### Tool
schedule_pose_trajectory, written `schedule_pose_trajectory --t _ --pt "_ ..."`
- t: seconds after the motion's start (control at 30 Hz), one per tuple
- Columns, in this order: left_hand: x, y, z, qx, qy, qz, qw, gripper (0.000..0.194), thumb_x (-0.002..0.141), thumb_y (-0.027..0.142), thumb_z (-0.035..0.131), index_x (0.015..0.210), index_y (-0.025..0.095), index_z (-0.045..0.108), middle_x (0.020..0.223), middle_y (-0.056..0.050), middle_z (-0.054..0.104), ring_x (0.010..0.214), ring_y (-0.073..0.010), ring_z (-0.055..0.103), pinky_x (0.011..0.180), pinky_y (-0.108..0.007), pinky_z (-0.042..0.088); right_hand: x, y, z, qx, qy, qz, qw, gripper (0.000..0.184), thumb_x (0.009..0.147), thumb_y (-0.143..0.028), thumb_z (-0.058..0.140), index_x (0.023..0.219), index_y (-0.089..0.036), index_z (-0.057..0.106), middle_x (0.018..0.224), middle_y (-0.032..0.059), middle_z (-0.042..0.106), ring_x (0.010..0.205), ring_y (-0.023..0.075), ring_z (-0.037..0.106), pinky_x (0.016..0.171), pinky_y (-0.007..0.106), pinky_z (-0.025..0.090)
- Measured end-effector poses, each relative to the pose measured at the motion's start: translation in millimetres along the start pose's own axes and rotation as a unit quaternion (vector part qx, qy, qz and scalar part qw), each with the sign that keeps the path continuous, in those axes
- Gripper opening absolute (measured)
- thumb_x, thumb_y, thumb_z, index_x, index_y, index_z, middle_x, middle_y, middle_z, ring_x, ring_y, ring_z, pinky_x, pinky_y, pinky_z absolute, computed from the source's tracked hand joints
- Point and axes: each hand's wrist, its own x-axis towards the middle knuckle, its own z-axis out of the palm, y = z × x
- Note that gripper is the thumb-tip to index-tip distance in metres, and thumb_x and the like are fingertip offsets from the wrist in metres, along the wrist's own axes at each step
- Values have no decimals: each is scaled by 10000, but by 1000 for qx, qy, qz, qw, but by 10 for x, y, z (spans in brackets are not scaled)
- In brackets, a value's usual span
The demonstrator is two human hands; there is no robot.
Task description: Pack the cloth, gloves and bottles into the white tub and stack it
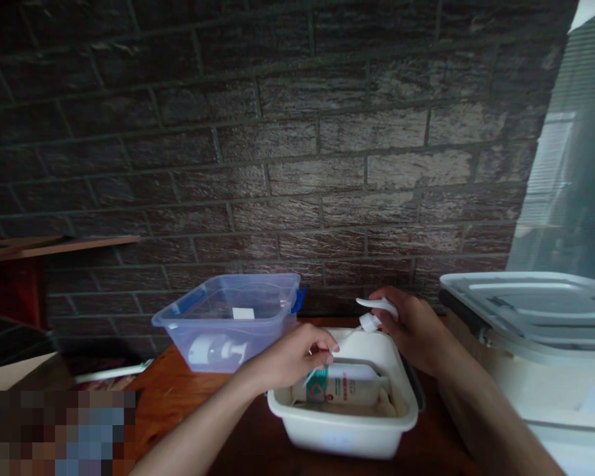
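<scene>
My right hand (pixel 416 327) is closed around a white pump dispenser head (pixel 371 322), above the back right of a white plastic bin (pixel 344 423). A thin pale tube seems to run down and left from the pump's collar. My left hand (pixel 302 354) pinches this tube over the bin's left side, and a short piece shows below the fingers. Inside the bin a white bottle (pixel 359 385) with a green and white label lies on its side, its neck to the right. Other pale items beside the bottle are hard to make out.
A translucent blue bin (pixel 272 337) stands to the left, holding a white pump bottle (pixel 211 349) on its side. Lidded storage boxes (pixel 530 370) are stacked at right. All stand on a wooden table (pixel 161 390) against a dark brick wall (pixel 297 165). A shelf (pixel 69 248) juts in at left.
</scene>
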Motion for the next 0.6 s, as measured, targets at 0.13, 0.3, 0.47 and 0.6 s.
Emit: schedule_pose_trajectory --t 0.13,0.3,0.47,0.6 --pt "-128 -225 59 20 -22 -32 999 185 915 244 643 975 143 786 888 -56 773 805 -172 670 704 -231 456 -56 88 73 -44 -89 -10 995 162 919 -182 561 990 -203 705 943 47 743 878 205 659 745 282 408" --pt "-215 -224 91 45 -37 -18 998 153 911 210 654 957 147 785 904 -62 798 825 -172 716 730 -226 462 -150 195 199 -142 -148 -6 979 186 884 -76 544 840 -190 684 867 44 716 826 183 634 716 266 382" --pt "-252 -138 72 60 -60 -20 996 126 898 207 666 923 156 779 854 -37 800 767 -155 712 663 -207 430 -209 155 270 -189 -148 -8 971 240 880 -37 526 929 -170 720 963 105 708 963 229 624 847 291 409" --pt "-267 -101 54 83 -87 -41 992 131 861 222 689 894 158 798 748 -19 768 679 -141 667 565 -205 368 -193 79 334 -220 -179 -9 959 300 946 -45 473 1067 -151 726 1056 129 717 1037 230 639 905 290 429"
